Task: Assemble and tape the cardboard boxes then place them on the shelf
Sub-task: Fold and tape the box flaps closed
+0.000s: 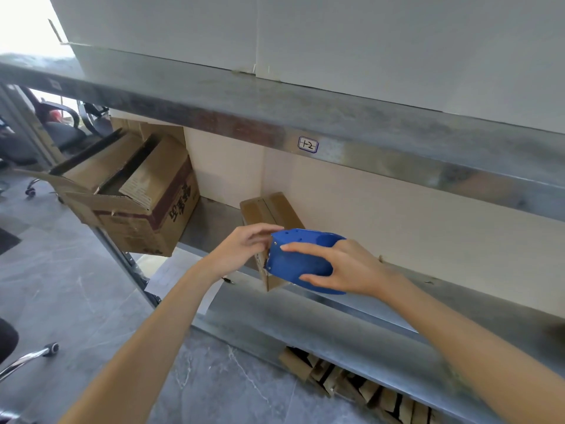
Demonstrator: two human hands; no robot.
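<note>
Box (270, 214) small, brown cardboard, sitting at the front edge of the shelf (305, 327), roughly mid-length, its near lower corner poking just past the edge. Top seam is looking already taped. Judging it light and empty, so it is likely sliding or tipping under any push. The walls are stiff along the edges but soft in the panel centres, so it is best taken with palms on two opposite sides or pinned down from the top, not squeezed mid-panel.

Tape dispenser (302, 260), blue hard plastic, is hanging right in front of the box and covering its near face. It looks rigid and easy to grip, with a toothed cutter at the nose to keep fingers off.

Right hand (351, 267) is wrapping the dispenser body, index along the top, lower fingers underneath, thumb through the rear opening. It is a firm hold. The box is sitting just behind and left of this hand, dispenser between them.

Left hand (241, 246) is reaching in from the left, fingers curled at the dispenser nose, right against the box's near top corner. Cannot tell whether it is pinching the tape end or steadying the box.

Big open box (137, 194) is sitting at the left end of the shelf, overhanging the edge, well apart from both hands.
</note>
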